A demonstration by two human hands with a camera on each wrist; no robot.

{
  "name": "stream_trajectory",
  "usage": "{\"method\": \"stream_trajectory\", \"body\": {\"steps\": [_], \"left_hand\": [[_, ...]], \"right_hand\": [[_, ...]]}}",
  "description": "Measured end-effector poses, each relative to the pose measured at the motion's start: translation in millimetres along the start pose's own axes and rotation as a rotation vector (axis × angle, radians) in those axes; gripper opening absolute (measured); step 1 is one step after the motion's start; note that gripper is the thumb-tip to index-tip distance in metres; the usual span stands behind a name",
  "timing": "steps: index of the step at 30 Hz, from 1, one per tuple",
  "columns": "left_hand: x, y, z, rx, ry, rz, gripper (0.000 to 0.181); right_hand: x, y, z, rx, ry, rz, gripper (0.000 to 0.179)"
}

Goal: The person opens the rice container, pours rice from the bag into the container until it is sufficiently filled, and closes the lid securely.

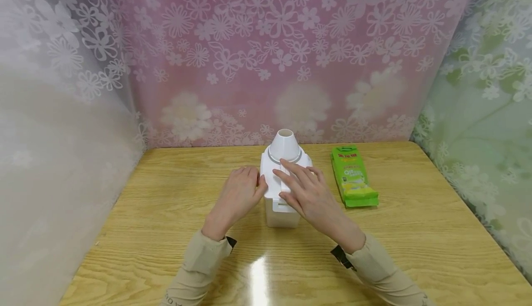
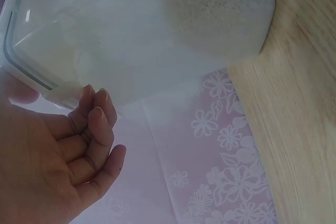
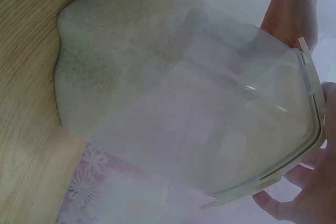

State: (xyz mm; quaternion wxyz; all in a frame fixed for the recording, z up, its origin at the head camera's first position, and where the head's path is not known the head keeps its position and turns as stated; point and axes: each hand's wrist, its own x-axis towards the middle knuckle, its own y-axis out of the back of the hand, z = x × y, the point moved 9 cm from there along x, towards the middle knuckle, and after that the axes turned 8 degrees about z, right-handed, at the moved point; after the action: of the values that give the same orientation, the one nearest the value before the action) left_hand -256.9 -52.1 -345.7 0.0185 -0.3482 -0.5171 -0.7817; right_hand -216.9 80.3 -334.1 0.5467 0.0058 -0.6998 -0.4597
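A translucent container stands upright on the table, with pale rice-like grains in its lower part. Its white lid carries a white cone-shaped spout. At the lid's left edge, my left hand has its fingers curled in at a side clip, the thumb by the rim. My right hand lies over the lid's right part with fingers loosely spread, fingertips on the top. In the right wrist view, one clip sticks out from the rim near my right fingers.
To the right of the container lies a green printed packet. The wooden table ends at flowered pink curtain cloth behind, with more cloth hanging at both sides.
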Motion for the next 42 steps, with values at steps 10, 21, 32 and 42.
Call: {"method": "stream_trajectory", "body": {"steps": [10, 21, 32, 42], "left_hand": [[1.3, -3.2, 1.9, -0.003, -0.001, -0.021, 0.030], [-0.1, -1.1, 6.6, 0.029, -0.014, 0.008, 0.026], [-0.3, -0.8, 3.9, -0.004, 0.027, 0.015, 0.026], [-0.9, -1.6, 0.3, -0.029, 0.074, -0.012, 0.025]], "right_hand": [[0.6, -1.5, 2.3, 0.027, -0.012, 0.007, 0.055], [-0.1, -2.0, 0.4, 0.017, 0.005, 0.018, 0.054], [0.2, 0.1, -0.5, 0.007, -0.005, 0.019, 0.056], [-2.4, 0.9, 1.5, 0.040, -0.037, 0.016, 0.061]]}}
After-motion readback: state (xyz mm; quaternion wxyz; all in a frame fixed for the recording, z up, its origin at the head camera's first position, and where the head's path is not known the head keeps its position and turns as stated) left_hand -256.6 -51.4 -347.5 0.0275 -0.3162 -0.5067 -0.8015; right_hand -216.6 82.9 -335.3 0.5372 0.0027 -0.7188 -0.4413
